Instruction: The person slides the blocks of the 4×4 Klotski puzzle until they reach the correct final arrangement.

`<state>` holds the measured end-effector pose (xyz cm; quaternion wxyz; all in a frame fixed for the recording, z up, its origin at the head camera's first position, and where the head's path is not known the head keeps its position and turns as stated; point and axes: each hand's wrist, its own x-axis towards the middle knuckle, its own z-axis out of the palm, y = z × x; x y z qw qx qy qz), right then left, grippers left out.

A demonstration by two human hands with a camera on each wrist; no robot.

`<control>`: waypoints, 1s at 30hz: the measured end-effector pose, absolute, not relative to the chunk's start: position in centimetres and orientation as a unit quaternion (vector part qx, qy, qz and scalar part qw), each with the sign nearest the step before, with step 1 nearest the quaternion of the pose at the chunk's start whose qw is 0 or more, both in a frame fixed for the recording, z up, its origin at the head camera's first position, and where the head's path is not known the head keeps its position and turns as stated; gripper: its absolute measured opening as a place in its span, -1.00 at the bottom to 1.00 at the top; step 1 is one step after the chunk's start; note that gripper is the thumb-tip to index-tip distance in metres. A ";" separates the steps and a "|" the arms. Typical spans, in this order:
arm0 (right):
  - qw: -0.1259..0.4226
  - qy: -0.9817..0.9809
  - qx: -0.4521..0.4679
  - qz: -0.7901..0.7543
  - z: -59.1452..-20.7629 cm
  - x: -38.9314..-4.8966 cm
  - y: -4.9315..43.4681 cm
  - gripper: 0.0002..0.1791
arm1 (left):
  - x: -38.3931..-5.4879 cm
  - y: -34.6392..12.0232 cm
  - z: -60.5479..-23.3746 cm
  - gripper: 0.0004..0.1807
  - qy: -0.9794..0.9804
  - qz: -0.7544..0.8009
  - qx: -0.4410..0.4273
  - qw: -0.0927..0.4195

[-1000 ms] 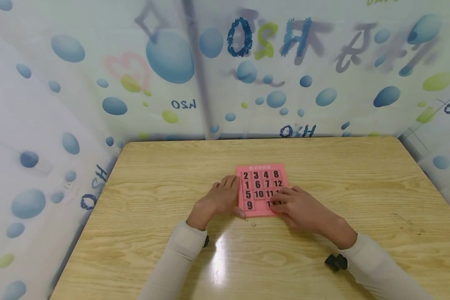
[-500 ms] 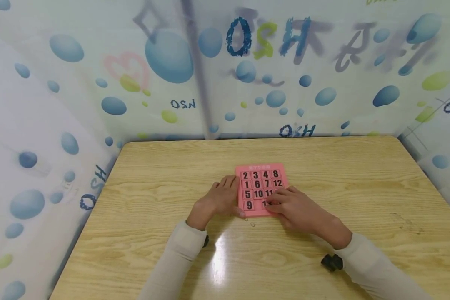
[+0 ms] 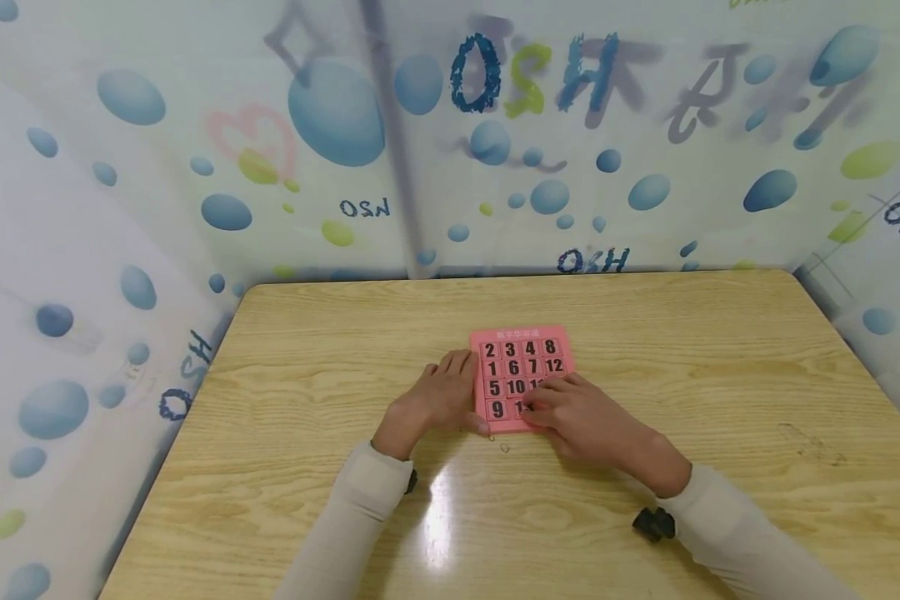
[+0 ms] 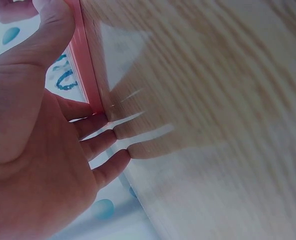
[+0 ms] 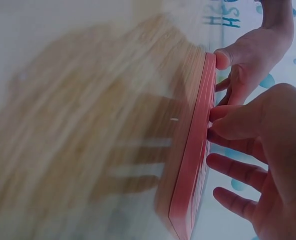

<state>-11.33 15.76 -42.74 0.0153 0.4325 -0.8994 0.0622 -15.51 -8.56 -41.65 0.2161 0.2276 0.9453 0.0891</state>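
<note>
A pink sliding number puzzle [image 3: 525, 334] lies flat on the table, its black-numbered tiles facing up. My left hand [image 3: 444, 400] rests along its left side, with the thumb at the near left corner. In the left wrist view, the fingers [image 4: 98, 145] of that hand are nearly straight, their tips by the table. My right hand [image 3: 592, 421] reaches over the lower right of the puzzle, fingertips on a bottom-row tile [image 3: 520, 407] beside the 9 tile [image 3: 497, 409]. Its thumb and index finger sit close together, the other fingers spread. Several lower right tiles are hidden beneath this hand.
The wooden table [image 3: 330, 350] extends around the puzzle on all sides. A patterned curtain [image 3: 450, 150] with blue drops stands behind it and along the left and right. Dark wrist devices [image 3: 654, 524] hang under both sleeves.
My right hand has moved left over the bottom row, and the tile under its fingertips has slid left, up beside the 9. My left hand keeps its place.
</note>
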 end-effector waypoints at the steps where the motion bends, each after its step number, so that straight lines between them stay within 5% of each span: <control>1: 0.013 -0.900 0.431 0.063 -42.7 -11.3 15.7 -0.68 | -15.5 -8.5 -41.7 0.29 0.945 0.088 0.227 0.217; 30: 0.027 -0.910 0.408 0.073 -42.5 -11.5 17.3 -0.72 | -15.4 -8.5 -41.8 0.29 0.945 0.092 0.229 0.215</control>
